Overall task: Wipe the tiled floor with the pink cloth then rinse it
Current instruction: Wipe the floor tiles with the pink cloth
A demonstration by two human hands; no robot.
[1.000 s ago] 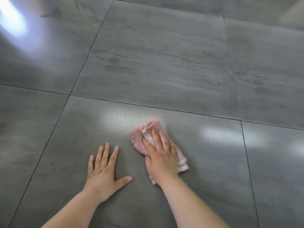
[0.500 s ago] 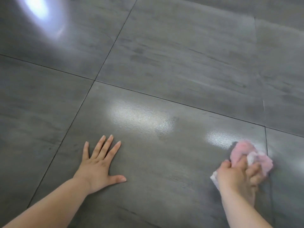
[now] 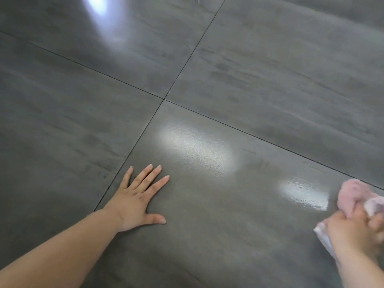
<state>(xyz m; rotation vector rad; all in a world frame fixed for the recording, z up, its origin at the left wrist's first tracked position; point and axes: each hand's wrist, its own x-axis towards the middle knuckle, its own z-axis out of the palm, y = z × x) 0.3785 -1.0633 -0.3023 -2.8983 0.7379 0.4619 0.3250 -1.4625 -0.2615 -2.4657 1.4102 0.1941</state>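
Wiping the near right of the tiled floor (image 3: 270, 84)

Right hand (image 3: 353, 231), seemingly bunched on the pink cloth (image 3: 351, 196), should press flat; left hand (image 3: 135, 200) braces, fingers spread.

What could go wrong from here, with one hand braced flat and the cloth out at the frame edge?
1. The left hand is pressed flat on a glossy tile that may be damp; it could slip.
2. The right hand holds the pink cloth bunched up, so little of it may meet the floor, leaving streaks.
3. The cloth sits at the frame edge, partly cut off, so coverage there is hard to check.
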